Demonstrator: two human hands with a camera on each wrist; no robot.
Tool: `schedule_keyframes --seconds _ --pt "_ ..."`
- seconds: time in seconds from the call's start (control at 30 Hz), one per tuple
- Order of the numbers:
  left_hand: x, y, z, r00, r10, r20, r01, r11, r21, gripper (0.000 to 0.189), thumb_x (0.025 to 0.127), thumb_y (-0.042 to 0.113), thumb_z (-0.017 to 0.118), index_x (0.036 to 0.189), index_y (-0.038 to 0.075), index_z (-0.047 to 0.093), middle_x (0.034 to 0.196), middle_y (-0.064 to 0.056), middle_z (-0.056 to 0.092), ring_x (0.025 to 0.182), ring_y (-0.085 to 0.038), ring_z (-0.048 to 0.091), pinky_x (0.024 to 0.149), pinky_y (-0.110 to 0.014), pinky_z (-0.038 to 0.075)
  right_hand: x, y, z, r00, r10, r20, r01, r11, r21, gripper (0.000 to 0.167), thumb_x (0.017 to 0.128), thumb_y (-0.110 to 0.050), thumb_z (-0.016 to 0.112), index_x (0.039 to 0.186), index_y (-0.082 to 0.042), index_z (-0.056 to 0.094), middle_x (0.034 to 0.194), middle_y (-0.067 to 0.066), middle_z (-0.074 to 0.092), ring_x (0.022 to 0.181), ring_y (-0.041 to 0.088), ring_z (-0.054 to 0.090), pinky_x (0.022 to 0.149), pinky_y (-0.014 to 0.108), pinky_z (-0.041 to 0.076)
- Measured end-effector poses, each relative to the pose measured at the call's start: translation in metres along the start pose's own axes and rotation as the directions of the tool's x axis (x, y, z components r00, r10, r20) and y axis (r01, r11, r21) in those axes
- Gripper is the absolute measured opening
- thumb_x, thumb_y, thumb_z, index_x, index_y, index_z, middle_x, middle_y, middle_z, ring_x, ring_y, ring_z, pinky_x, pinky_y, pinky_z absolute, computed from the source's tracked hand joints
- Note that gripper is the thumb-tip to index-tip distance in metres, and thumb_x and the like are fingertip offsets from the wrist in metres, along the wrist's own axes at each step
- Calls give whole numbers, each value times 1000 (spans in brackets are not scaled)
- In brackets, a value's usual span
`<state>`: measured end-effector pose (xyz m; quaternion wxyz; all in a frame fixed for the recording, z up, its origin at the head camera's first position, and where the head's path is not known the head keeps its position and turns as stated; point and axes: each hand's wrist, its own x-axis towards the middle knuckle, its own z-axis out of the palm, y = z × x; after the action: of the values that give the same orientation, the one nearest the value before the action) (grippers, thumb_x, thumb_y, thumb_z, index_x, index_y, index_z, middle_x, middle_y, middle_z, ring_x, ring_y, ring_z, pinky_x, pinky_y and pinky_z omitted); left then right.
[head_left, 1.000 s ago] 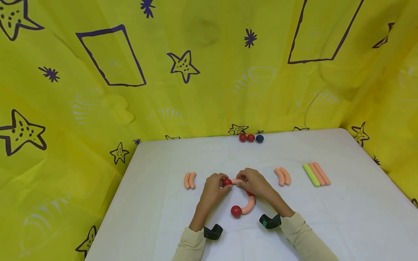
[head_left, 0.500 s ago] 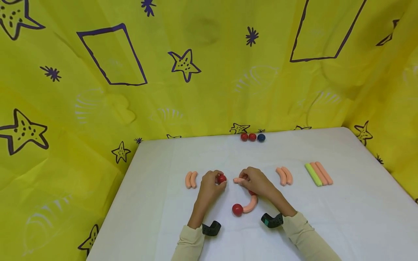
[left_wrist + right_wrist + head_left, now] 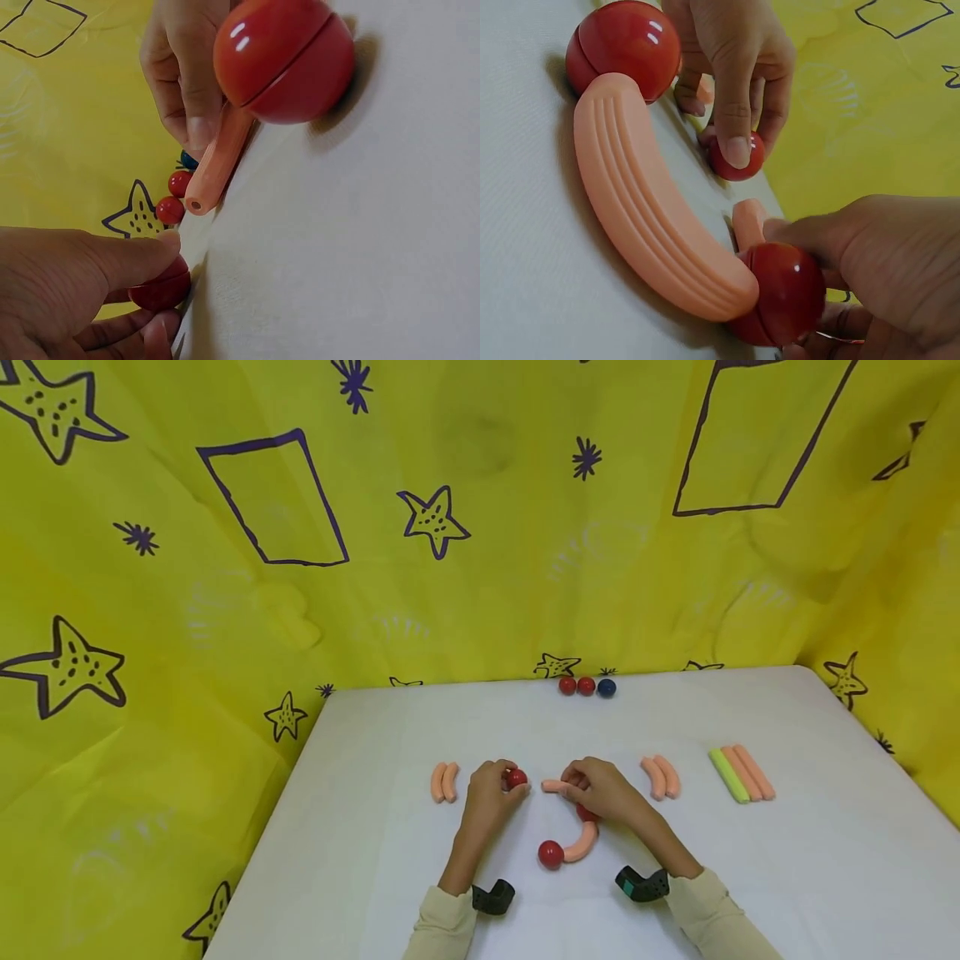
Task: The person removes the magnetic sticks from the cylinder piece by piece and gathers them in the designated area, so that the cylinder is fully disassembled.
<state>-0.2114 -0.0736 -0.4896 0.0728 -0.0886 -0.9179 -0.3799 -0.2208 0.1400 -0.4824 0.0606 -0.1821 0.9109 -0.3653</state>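
Note:
In the head view, my left hand (image 3: 489, 797) pinches a red ball (image 3: 517, 778) between thumb and fingers, close over the white table. To its right, my right hand (image 3: 606, 792) grips a curved peach stick (image 3: 553, 786) whose free end points at that ball across a small gap. The stick's end face has a dark round centre in the left wrist view. Beside my right fingers, a second red ball (image 3: 784, 292) joins a ridged curved peach stick (image 3: 656, 202). At that stick's other end sits a third red ball (image 3: 551, 854).
Two curved peach sticks (image 3: 444, 782) lie left of my hands, and another pair (image 3: 660, 777) lies to the right. Farther right are a green straight stick (image 3: 729, 776) and two peach ones (image 3: 747, 772). Two red balls (image 3: 577, 686) and a blue ball (image 3: 607, 687) stand at the back edge.
A second ago the red ball in my left hand touched the peach stick's end; it has moved left, away from it. My right hand keeps its grip on the stick. The head view shifts slightly.

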Motion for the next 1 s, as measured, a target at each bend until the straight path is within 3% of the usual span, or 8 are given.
schedule_keyframes --seconds 0.2,0.4,0.67,0.87,1.0 --pt "10 1 5 1000 -23 -4 23 999 31 31 80 17 80 103 -2 69 89 -11 66 80 -17 58 68 -26 49 -14 1 -4 998 1 66 -3 1000 27 39 87 -31 74 112 -3 65 91 2 59 84 13 52 72 25 46" --pt "42 4 10 997 -40 62 38 999 36 30 82 20 78 100 -3 69 90 -13 67 79 -18 60 66 -28 50 -24 1 -8 991 44 130 -44 999 2 65 76 -36 83 129 -6 59 96 5 51 81 14 49 70 25 41" --pt "97 6 21 992 -51 111 51 999 8 30 89 31 71 96 3 67 73 -4 60 60 -10 47 51 -21 37 -24 0 -12 990 59 125 -51 997 -66 69 72 -33 86 131 -11 57 92 4 48 77 14 47 65 26 39" --pt "126 8 28 989 -66 132 61 997 38 28 90 27 70 103 3 65 79 -5 61 65 -12 49 55 -22 38 -22 0 -9 989 69 128 -58 995 -83 67 74 -33 85 132 -16 58 88 2 49 76 14 47 65 27 39" --pt "140 6 34 992 -75 103 74 997 14 29 88 23 72 106 1 66 87 -11 66 72 -17 55 61 -25 44 -22 0 -5 991 55 122 -43 994 -99 64 75 -30 84 132 -19 58 88 0 49 76 13 46 65 26 39"
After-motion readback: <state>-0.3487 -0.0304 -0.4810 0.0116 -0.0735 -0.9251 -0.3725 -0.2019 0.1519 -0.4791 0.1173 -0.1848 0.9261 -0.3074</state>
